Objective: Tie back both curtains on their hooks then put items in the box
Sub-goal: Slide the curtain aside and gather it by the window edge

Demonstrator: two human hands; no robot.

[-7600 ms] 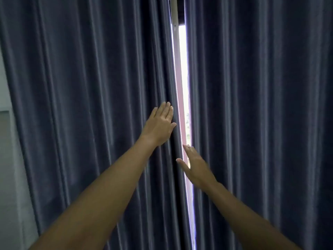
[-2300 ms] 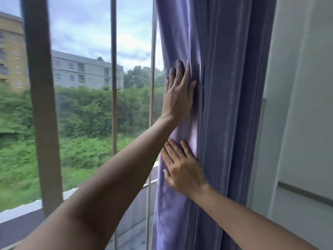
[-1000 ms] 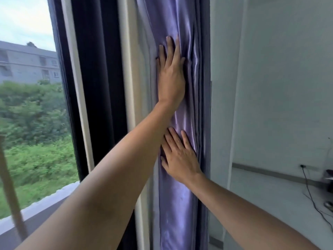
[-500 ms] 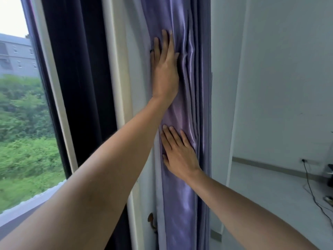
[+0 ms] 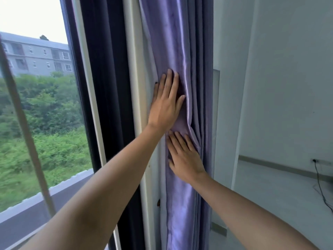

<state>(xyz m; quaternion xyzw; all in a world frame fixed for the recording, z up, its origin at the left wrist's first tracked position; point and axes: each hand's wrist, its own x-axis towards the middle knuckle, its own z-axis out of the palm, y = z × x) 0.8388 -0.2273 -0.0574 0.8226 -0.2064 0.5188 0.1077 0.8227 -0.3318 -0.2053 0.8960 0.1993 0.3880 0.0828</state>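
A: Moved since half a second back? Left hand (image 5: pixel 166 103) slid lower on the curtain (image 5: pixel 182 51), right hand (image 5: pixel 185 156) barely shifted.

B: Grip state?

A: Both flat, fingers straight, pressing the bunched purple curtain against the white window frame (image 5: pixel 133 87). Nothing pinched. Left sits just above right, nearly touching.

B: Anything hidden?

A: Curtain top and bottom cut off. Small dark bit (image 5: pixel 158 202) by the curtain's left edge below the hands, maybe a hook, can't tell. Right hand's thumb hard to make out.

B: Background?

A: Wall outlet with cable (image 5: pixel 319 179) far right.
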